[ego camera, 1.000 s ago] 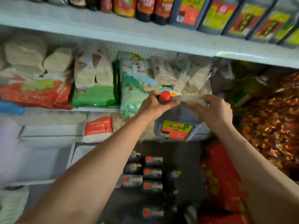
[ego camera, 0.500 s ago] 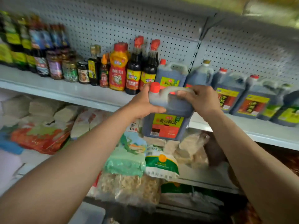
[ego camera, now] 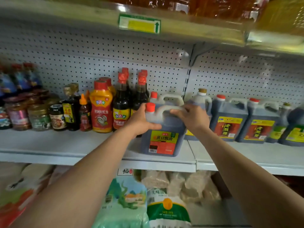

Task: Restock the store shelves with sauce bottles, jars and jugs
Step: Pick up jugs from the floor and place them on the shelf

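On the middle shelf (ego camera: 65,145), near its front edge, stands a dark soy sauce jug (ego camera: 162,139), red cap, yellow-and-red label facing out, just ahead of a like jug (ego camera: 166,97) at the pegboard. Left hand (ego camera: 139,122) wraps the jug's shoulder below the cap, fingers curled against the side. Right hand (ego camera: 192,118) has fingers hooked round the moulded top handle. Base looks down on the shelf, though I cannot tell if weight is fully released. Judged heavy and full; rigid plastic, smooth walls likely slippery, liquid may slosh. Handle is the sound hold, second hand steadying the body. Tall sauce bottles (ego camera: 121,102) stand close left; more jugs (ego camera: 228,119) right.
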Demonstrator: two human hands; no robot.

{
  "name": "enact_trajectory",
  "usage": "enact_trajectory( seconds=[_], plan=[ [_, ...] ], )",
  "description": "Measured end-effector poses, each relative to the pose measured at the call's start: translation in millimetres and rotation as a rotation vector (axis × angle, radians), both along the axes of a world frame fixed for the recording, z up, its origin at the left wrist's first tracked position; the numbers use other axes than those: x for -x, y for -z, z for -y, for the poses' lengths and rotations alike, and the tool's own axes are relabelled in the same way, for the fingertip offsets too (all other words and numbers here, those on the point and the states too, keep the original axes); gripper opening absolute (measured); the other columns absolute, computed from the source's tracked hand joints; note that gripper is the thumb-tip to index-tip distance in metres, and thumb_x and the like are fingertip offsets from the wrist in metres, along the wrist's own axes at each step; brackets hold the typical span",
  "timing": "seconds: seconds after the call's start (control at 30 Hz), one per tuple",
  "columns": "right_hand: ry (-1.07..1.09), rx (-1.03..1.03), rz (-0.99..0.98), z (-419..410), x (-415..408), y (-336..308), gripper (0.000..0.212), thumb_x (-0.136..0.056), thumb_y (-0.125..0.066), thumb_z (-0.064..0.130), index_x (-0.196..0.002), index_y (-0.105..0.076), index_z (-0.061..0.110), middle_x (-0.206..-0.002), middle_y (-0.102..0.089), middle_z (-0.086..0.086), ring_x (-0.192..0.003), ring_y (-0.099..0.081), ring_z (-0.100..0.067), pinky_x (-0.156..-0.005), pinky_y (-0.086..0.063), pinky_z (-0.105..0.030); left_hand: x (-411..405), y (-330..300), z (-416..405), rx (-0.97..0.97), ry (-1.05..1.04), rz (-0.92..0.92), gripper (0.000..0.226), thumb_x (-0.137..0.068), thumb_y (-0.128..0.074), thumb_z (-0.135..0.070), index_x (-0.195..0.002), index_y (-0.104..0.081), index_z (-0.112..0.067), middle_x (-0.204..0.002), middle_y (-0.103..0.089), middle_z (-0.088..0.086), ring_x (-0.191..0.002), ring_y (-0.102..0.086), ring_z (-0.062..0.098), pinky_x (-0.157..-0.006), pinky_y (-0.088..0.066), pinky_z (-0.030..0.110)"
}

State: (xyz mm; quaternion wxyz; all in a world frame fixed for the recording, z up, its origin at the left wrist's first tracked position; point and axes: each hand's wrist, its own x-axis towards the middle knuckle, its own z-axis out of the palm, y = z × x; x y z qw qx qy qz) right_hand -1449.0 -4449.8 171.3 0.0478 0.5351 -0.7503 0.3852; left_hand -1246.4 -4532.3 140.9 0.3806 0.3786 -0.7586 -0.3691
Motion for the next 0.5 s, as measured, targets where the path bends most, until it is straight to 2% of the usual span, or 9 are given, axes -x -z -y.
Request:
enact_trajectory(
  seconds=[0.07, 0.1, 0.13, 0.2, 0.27, 0.37, 0.43, 0.5],
  plan=[
    [-0.049, -0.025, -0.026, 7, 11, 4, 0.063, -0.061, -0.052, 0.091, -0.080, -0.060, 0.031, -0.079, -0.064, 0.008, -0.087, -0.065, -0.028, -0.057, -0.038, -0.030, 2, -1, 9, -0.009, 0.018, 0.006, 0.081, -0.059, -0.095, -0.026, -0.122, -0.044, -0.031, -0.110, -0.060, -0.012, -0.104, -0.058, 0.014, -0.084, -0.049, 0.026],
    [-0.106, -0.052, -0.028, 8, 16, 7, 0.061, -0.065, -0.061, 0.084, -0.097, -0.062, 0.033, -0.093, -0.066, 0.007, -0.097, -0.065, -0.026, -0.066, -0.044, -0.032, 4, -2, 12, -0.016, 0.016, 0.012, 0.083, -0.059, -0.095, -0.025, -0.124, -0.044, -0.030, -0.111, -0.060, -0.011, -0.105, -0.058, 0.014, -0.084, -0.050, 0.027],
    [-0.171, -0.090, -0.019, 6, 19, 10, 0.069, -0.065, -0.073, 0.075, -0.118, -0.058, 0.034, -0.105, -0.064, 0.007, -0.105, -0.063, -0.023, -0.076, -0.047, -0.034, 5, -3, 14, -0.019, 0.006, 0.023, 0.085, -0.059, -0.095, -0.025, -0.127, -0.044, -0.026, -0.115, -0.061, -0.007, -0.107, -0.058, 0.017, -0.088, -0.051, 0.032],
    [-0.286, -0.150, 0.015, 1, 23, 17, 0.103, -0.060, -0.090, 0.053, -0.145, -0.037, 0.029, -0.124, -0.055, 0.007, -0.117, -0.055, -0.019, -0.087, -0.045, -0.031, 7, -6, 15, -0.031, -0.015, 0.065, 0.088, -0.058, -0.095, -0.025, -0.130, -0.043, -0.024, -0.119, -0.059, -0.001, -0.110, -0.057, 0.021, -0.084, -0.052, 0.038],
    [-0.309, -0.168, -0.032, 0, 26, 26, 0.124, -0.055, -0.096, 0.036, -0.153, -0.022, 0.027, -0.142, -0.048, 0.002, -0.130, -0.048, -0.022, -0.096, -0.045, -0.033, 8, -9, 16, -0.055, -0.020, 0.103, 0.090, -0.058, -0.095, -0.027, -0.130, -0.041, -0.026, -0.120, -0.056, 0.000, -0.109, -0.056, 0.023, -0.072, -0.049, 0.036],
    [-0.279, -0.145, -0.095, 6, 26, 29, 0.128, -0.054, -0.097, 0.031, -0.154, -0.018, 0.028, -0.150, -0.044, -0.003, -0.133, -0.046, -0.027, -0.099, -0.047, -0.038, 7, -10, 18, -0.066, -0.039, 0.122, 0.091, -0.056, -0.096, -0.029, -0.130, -0.042, -0.030, -0.119, -0.056, -0.002, -0.106, -0.056, 0.022, -0.065, -0.048, 0.034],
    [-0.269, -0.126, -0.111, 11, 28, 28, 0.126, -0.054, -0.097, 0.030, -0.154, -0.020, 0.026, -0.146, -0.047, -0.005, -0.129, -0.050, -0.030, -0.095, -0.046, -0.038, 9, -10, 20, -0.065, -0.060, 0.126, 0.088, -0.055, -0.096, -0.031, -0.126, -0.045, -0.030, -0.117, -0.058, -0.001, -0.104, -0.057, 0.022, -0.070, -0.053, 0.037],
    [-0.255, -0.136, -0.125, 16, 30, 27, 0.125, -0.057, -0.097, 0.030, -0.154, -0.019, 0.024, -0.144, -0.050, -0.008, -0.125, -0.053, -0.033, -0.089, -0.047, -0.036, 15, -9, 24, -0.056, -0.083, 0.127, 0.090, -0.053, -0.097, -0.032, -0.127, -0.046, -0.028, -0.121, -0.058, 0.001, -0.108, -0.058, 0.024, -0.087, -0.054, 0.044]
  ],
)
